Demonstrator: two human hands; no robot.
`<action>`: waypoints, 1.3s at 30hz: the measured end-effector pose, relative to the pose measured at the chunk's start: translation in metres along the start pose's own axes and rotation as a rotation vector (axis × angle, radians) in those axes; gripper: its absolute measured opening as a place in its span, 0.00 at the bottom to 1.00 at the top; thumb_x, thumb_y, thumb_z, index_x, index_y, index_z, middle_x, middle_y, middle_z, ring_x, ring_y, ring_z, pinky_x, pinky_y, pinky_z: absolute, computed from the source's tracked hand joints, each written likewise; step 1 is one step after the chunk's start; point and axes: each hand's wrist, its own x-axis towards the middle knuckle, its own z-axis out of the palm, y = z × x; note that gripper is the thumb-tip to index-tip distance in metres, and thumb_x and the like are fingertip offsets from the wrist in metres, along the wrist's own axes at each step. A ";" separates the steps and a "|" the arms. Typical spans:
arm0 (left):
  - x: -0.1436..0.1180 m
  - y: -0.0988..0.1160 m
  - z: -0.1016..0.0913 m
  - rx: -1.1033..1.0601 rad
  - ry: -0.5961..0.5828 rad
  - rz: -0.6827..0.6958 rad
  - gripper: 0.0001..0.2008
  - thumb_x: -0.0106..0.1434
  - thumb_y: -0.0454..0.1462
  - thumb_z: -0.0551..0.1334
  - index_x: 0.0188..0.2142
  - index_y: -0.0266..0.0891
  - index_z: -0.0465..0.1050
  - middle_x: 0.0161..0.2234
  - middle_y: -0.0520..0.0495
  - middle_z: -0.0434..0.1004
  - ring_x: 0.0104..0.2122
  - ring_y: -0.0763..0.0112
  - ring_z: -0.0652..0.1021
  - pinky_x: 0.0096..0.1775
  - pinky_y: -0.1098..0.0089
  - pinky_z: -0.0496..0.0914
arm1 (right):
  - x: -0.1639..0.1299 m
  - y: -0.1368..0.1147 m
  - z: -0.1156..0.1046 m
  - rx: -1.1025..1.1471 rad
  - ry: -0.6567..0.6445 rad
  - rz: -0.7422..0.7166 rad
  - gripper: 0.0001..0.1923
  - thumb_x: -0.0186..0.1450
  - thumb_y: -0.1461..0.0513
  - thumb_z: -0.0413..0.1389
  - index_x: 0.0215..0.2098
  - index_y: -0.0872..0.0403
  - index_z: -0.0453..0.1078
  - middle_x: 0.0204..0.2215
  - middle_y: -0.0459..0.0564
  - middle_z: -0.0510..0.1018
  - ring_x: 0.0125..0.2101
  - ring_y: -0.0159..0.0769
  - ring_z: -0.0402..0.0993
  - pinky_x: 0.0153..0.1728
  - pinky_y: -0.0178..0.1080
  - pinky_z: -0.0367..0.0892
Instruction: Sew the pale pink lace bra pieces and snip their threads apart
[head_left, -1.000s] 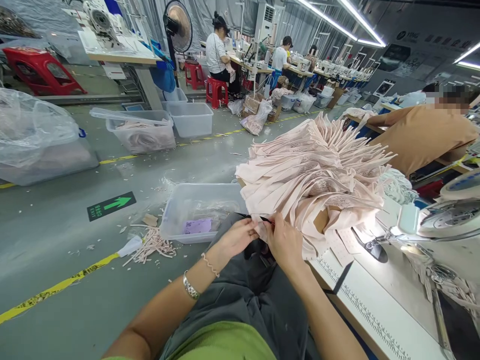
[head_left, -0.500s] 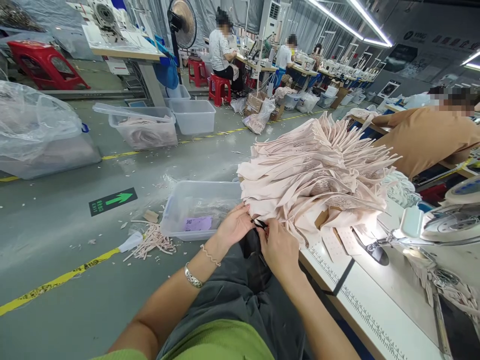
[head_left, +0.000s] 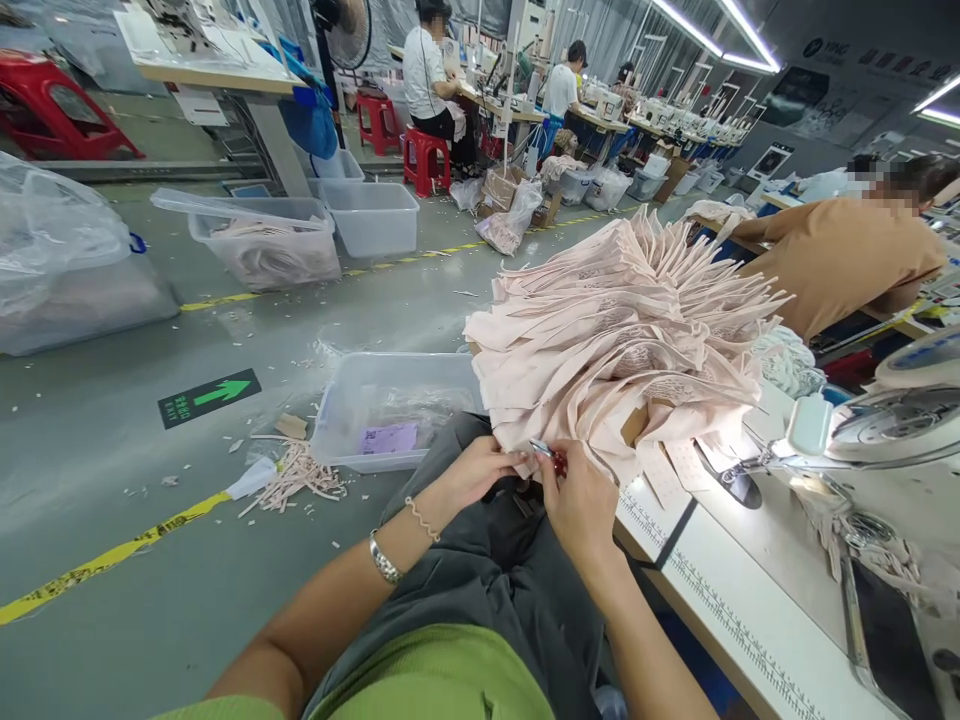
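Observation:
A tall stack of pale pink fabric pieces (head_left: 600, 340) lies on the sewing table, its near edges hanging over the front. My left hand (head_left: 480, 472) is closed at the lowest corner of the stack, pinching a fabric edge between thumb and fingers. Just right of it, my right hand (head_left: 581, 498) is closed around small thread snips (head_left: 546, 452) with a red handle. Their metal blades point left toward the fabric edge by my left fingertips. My fingers partly hide the fabric between the hands.
A sewing machine (head_left: 892, 430) stands on the table (head_left: 735, 600) at right, with a phone (head_left: 892, 640) near it. A clear plastic bin (head_left: 337, 410) is on the floor at left, beside fabric scraps (head_left: 300, 475). A person in brown (head_left: 847, 255) sits beyond the table.
The snips have turned so that their blades show above my right fingers, beside the fabric edge. My left knee has risen in front of the bin. The camera view has shifted slightly.

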 end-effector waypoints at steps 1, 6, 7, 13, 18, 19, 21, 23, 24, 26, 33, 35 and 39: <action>0.001 0.002 0.001 -0.011 0.020 0.021 0.13 0.46 0.28 0.75 0.33 0.28 0.78 0.31 0.40 0.81 0.31 0.65 0.79 0.37 0.67 0.72 | -0.004 0.002 -0.003 0.017 0.003 0.013 0.14 0.72 0.54 0.46 0.38 0.55 0.67 0.25 0.47 0.78 0.23 0.33 0.74 0.23 0.34 0.56; 0.001 0.019 0.006 -0.105 0.079 0.118 0.10 0.51 0.27 0.70 0.34 0.35 0.77 0.34 0.46 0.81 0.32 0.68 0.79 0.39 0.66 0.74 | -0.014 0.000 -0.012 -0.088 -0.033 -0.111 0.11 0.71 0.56 0.48 0.38 0.54 0.66 0.23 0.46 0.75 0.23 0.34 0.71 0.24 0.36 0.55; 0.000 0.022 0.007 -0.116 0.079 0.118 0.09 0.52 0.27 0.69 0.33 0.35 0.77 0.34 0.46 0.81 0.32 0.68 0.79 0.38 0.65 0.74 | -0.013 -0.002 -0.012 -0.123 -0.050 -0.157 0.10 0.72 0.57 0.48 0.36 0.53 0.66 0.23 0.46 0.74 0.24 0.34 0.70 0.24 0.36 0.54; -0.004 0.024 0.010 -0.116 0.091 0.091 0.09 0.50 0.27 0.70 0.31 0.34 0.76 0.30 0.47 0.80 0.30 0.69 0.78 0.35 0.66 0.73 | 0.001 -0.012 -0.003 -0.308 -0.091 -0.318 0.13 0.73 0.63 0.45 0.31 0.52 0.64 0.22 0.46 0.71 0.24 0.34 0.68 0.26 0.38 0.54; -0.003 0.021 0.011 -0.108 0.078 0.096 0.11 0.48 0.28 0.72 0.33 0.36 0.78 0.36 0.46 0.82 0.35 0.68 0.79 0.42 0.64 0.73 | -0.002 -0.006 -0.002 -0.240 -0.088 -0.332 0.14 0.73 0.62 0.45 0.30 0.53 0.64 0.19 0.45 0.71 0.22 0.33 0.69 0.24 0.37 0.53; -0.003 0.018 0.010 -0.093 0.068 0.102 0.12 0.48 0.29 0.73 0.34 0.36 0.79 0.38 0.46 0.82 0.36 0.67 0.79 0.43 0.64 0.73 | -0.008 -0.004 -0.002 -0.184 -0.090 -0.293 0.14 0.73 0.61 0.46 0.30 0.53 0.65 0.20 0.46 0.72 0.22 0.33 0.70 0.23 0.36 0.54; -0.001 0.008 0.009 -0.025 0.045 0.085 0.15 0.48 0.31 0.74 0.37 0.36 0.79 0.38 0.44 0.82 0.38 0.64 0.79 0.44 0.63 0.73 | -0.024 0.000 -0.002 -0.014 -0.095 -0.160 0.12 0.72 0.58 0.48 0.34 0.54 0.66 0.22 0.46 0.75 0.23 0.32 0.71 0.24 0.34 0.57; 0.001 -0.005 0.008 0.065 0.019 0.020 0.17 0.46 0.33 0.76 0.37 0.33 0.79 0.36 0.41 0.82 0.36 0.63 0.80 0.42 0.64 0.72 | -0.046 0.002 0.000 0.213 -0.112 0.041 0.11 0.71 0.56 0.49 0.39 0.55 0.66 0.24 0.45 0.75 0.23 0.31 0.72 0.24 0.33 0.60; 0.002 -0.012 0.008 0.101 0.007 -0.014 0.17 0.45 0.33 0.77 0.36 0.32 0.80 0.34 0.41 0.81 0.34 0.64 0.79 0.40 0.65 0.72 | -0.057 0.002 0.002 0.328 -0.122 0.161 0.11 0.70 0.55 0.50 0.41 0.55 0.66 0.24 0.44 0.75 0.22 0.31 0.72 0.25 0.32 0.61; 0.004 -0.023 0.008 0.134 -0.003 -0.049 0.19 0.43 0.33 0.77 0.36 0.31 0.80 0.32 0.41 0.81 0.32 0.66 0.79 0.38 0.68 0.71 | -0.076 0.002 0.006 0.529 -0.124 0.420 0.13 0.68 0.52 0.50 0.39 0.54 0.66 0.23 0.43 0.73 0.22 0.31 0.70 0.25 0.33 0.62; 0.002 -0.009 0.010 0.109 0.016 0.053 0.24 0.42 0.32 0.77 0.42 0.36 0.80 0.40 0.42 0.82 0.40 0.62 0.80 0.41 0.66 0.72 | -0.089 0.002 0.015 1.255 -0.110 1.042 0.26 0.62 0.40 0.52 0.27 0.54 0.70 0.15 0.36 0.53 0.15 0.25 0.44 0.17 0.33 0.42; 0.000 -0.004 0.010 0.130 0.040 0.048 0.23 0.41 0.33 0.78 0.39 0.35 0.80 0.39 0.42 0.83 0.39 0.61 0.80 0.41 0.67 0.73 | -0.082 0.001 0.016 1.406 -0.157 1.064 0.26 0.60 0.41 0.55 0.27 0.55 0.70 0.14 0.36 0.53 0.15 0.23 0.41 0.17 0.32 0.39; -0.002 -0.002 0.009 0.160 0.082 0.024 0.22 0.39 0.33 0.78 0.35 0.34 0.80 0.37 0.42 0.83 0.37 0.62 0.80 0.38 0.69 0.73 | -0.069 -0.003 0.023 1.523 -0.170 1.053 0.25 0.59 0.42 0.57 0.26 0.56 0.70 0.14 0.36 0.54 0.15 0.22 0.40 0.17 0.32 0.36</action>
